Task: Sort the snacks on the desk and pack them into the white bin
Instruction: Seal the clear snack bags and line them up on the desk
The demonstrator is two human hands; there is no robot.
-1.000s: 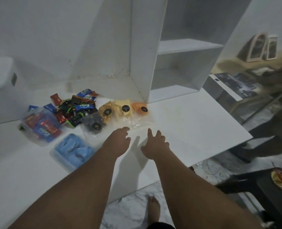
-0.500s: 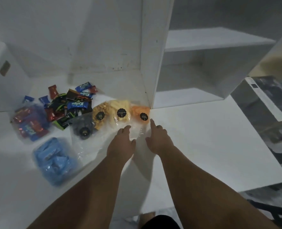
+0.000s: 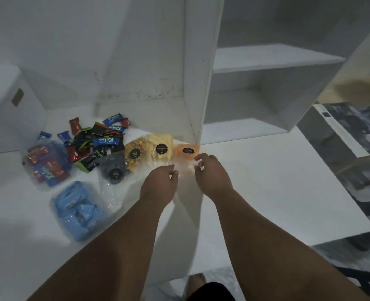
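**Head view.** We note both forearms stretched out over the white desk [image 3: 266, 192], with the hands close together and backs up.

- Right hand [image 3: 212, 174]: its fingers [image 3: 199, 162] are curled down onto the clear film at the near end of the orange snack bag [image 3: 186, 151]. We read this as a pinch on the film.
- Left hand [image 3: 159, 185]: its fingers [image 3: 174, 171] are also curled, with the tips at the same film just left of the right fingertips. It is blurred there, so we cannot tell whether any film is caught between them.

Positions, taken from the fingers:

- Just beyond the right fingertips is the orange filling, which carries a round black label.
- Beyond the left fingertips lies the pale stick snack bag [image 3: 161, 148], touching the orange bag's left side.
- Next to the left is the yellow puff bag [image 3: 135, 153].
- The dark snack bag [image 3: 114, 168] lies level with the left fingers and to their left.
- Farther left and beyond is the pile of loose wrapped candies [image 3: 101, 140], blue, red and black-green.
- Well left of the left fingers is the clear bag of red and blue bars [image 3: 47, 166].
- Left of the left forearm, on our side of the fingers, is the clear bag of light-blue packs [image 3: 77, 211].
- The white bin [image 3: 6, 101] stands far left of both hands and well apart from them, its slot handle facing the snacks. Its inside is out of sight.
- The white shelf unit [image 3: 201, 83] rises directly beyond the right fingers — the orange bag lies just beside the foot of its upright panel.
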